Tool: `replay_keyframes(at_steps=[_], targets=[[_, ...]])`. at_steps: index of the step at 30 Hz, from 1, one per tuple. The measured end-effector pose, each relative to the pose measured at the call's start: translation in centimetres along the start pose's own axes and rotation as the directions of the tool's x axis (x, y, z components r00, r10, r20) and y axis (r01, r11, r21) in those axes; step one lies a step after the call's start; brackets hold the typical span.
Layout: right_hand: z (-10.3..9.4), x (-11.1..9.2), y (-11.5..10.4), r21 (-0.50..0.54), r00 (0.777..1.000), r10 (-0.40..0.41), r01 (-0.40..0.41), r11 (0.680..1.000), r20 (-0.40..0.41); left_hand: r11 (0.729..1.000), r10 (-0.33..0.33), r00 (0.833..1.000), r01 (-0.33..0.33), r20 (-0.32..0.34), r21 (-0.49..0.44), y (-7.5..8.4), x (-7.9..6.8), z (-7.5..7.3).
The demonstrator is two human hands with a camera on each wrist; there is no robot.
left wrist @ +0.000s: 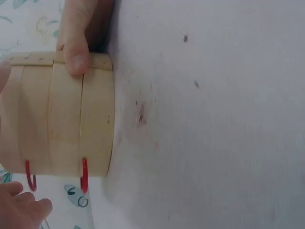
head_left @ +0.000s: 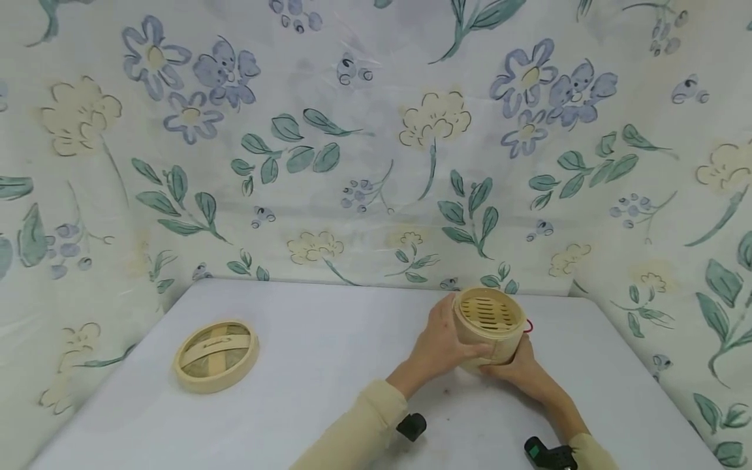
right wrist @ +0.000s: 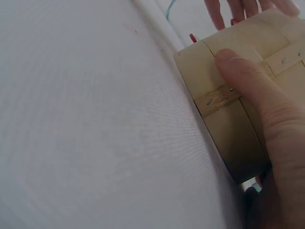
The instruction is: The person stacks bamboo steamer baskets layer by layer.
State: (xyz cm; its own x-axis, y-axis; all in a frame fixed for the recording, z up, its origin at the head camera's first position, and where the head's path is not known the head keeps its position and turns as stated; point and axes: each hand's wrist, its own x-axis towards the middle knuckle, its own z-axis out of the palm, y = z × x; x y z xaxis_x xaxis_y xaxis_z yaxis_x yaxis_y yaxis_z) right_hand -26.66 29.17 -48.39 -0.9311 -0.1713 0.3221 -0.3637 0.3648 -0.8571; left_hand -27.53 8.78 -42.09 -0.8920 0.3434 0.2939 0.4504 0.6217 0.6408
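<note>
A stacked bamboo steamer (head_left: 492,320), round with a slatted top, is at the back right of the white table, its lower edge right at the tabletop. My left hand (head_left: 442,336) holds its left side, thumb across the upper front. On the right and low, my right hand (head_left: 523,373) grips it, with the right thumb (right wrist: 243,74) pressed over the lower wall. Red loops (left wrist: 85,174) stick out from its side, close to the left fingers (left wrist: 28,210). The steamer hides part of both hands.
The woven bamboo lid (head_left: 216,356) with a strap across it rests at the left of the white table (head_left: 317,346). Flower-patterned sheeting (head_left: 376,163) stands behind and along the sides. Small dark marks (left wrist: 141,113) dot the tabletop. Black devices (head_left: 549,452) are on the wrists.
</note>
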Motion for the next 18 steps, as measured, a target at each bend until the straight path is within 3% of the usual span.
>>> replay_keyframes(at_steps=[7,11,18], targets=[[0.0,0.1,0.1,0.014,0.999,-0.054,0.053,0.998,0.007,0.999,0.031,0.999,-0.031,-0.015,0.026,-1.5,-1.0,-3.4],[-0.1,0.1,0.1,0.027,0.994,-0.104,0.104,0.994,0.016,0.999,0.037,0.998,-0.035,-0.043,0.031,-3.4,-1.7,-5.9],[-0.1,0.2,0.0,0.037,0.993,-0.118,0.118,0.992,0.011,0.997,0.008,0.992,0.001,-0.129,0.071,-7.3,-3.4,-10.0]])
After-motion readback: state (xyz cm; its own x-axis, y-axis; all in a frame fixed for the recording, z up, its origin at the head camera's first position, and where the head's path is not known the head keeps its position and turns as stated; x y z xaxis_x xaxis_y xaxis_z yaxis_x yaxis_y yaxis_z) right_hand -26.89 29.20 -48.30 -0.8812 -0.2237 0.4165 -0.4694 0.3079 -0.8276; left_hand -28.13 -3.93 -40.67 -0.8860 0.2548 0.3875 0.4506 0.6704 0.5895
